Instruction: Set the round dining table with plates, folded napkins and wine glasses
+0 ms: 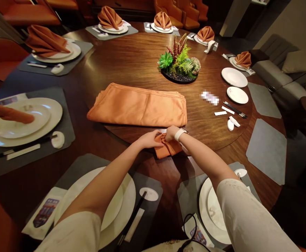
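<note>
An orange cloth napkin (165,151), gathered into folds, lies at the near edge of the raised round tabletop. My left hand (150,139) grips its left side with bent fingers. On its upper right part is my right hand (172,133), fingers curled into the folds and partly hidden; a white band circles that wrist. Just beyond both hands lies a flat stack of folded orange napkins (139,106). Below my forearms sit stacked white plates (128,206) on the left and more white plates (204,199) on the right.
A potted succulent arrangement (180,66) stands on the wooden table (121,56). Place settings with fan-folded napkins (48,42) line the far rim. Loose plates (234,77), chopsticks (235,109) and white spoons (233,123) lie to the right, near bare grey placemats (267,150).
</note>
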Demonstrator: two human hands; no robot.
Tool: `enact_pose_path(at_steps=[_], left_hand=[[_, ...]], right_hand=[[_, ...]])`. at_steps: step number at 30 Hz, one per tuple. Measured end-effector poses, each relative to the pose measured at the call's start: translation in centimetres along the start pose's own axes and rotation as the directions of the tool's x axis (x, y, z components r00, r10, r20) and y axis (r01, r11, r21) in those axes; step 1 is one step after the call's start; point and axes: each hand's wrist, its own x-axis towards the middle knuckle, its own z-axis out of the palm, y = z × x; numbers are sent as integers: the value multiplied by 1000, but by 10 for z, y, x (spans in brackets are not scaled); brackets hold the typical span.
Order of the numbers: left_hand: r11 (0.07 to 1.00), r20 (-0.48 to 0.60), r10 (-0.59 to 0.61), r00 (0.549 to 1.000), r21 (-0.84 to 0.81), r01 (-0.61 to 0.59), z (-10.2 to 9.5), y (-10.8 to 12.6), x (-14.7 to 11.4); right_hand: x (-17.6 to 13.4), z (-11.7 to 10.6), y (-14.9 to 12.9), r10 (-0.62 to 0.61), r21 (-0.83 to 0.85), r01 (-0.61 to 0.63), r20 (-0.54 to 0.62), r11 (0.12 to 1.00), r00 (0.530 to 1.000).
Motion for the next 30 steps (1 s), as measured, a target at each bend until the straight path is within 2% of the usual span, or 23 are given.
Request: enact_pose_path(at_steps=[1,3,5,7,9,11,13,15,18,21,23,26,28,30], left_hand=[[1000,-22,-11,1000,-6,11,-3,2,-3],[1000,-163,-23,986,-25,19,-10,9,-8],[1000,-339,19,941,-17,-27,-14,20,-12],[985,-410,171,896,71,-156,-10,30,-15],[927,-340,367,866,207,-312,8,36,-17],[851,-202,498,844,301,-430,36,36,-20],[795,-104,563,820,342,-502,68,31,-23],[763,-75,599,797,355,-540,92,22,-26],[752,-76,624,778,328,-571,102,11,-26],[784,-59,609,791,195,-589,89,6,-22],[840,-57,538,841,114,-530,78,9,-18],[927,-81,360,929,145,-347,70,17,-12],[943,-107,284,953,209,-258,71,24,-8],[938,-127,261,957,267,-220,74,31,-6]], right_hand=[[-8,-8,1,-1,-26,2,32,1000,999],[-25,-25,6,-64,-53,65,22,996,998],[-44,-37,15,-171,-37,168,-112,985,979],[-62,-37,29,-257,-64,249,-231,966,939],[-79,-25,48,-350,-122,330,-250,936,903],[-94,-6,67,-436,-141,414,-210,899,875],[-107,14,82,-487,-121,472,-183,873,854],[-116,28,90,-492,-92,483,-186,871,851],[-121,36,91,-438,-56,437,-219,898,872],[-120,34,87,-433,-59,431,-209,900,877],[-119,32,87,-460,-69,455,-180,888,870],[-117,27,89,-451,-19,454,-169,891,876],[-115,21,89,-378,66,396,-197,916,905],[-112,11,87,-241,191,289,-240,938,940]])
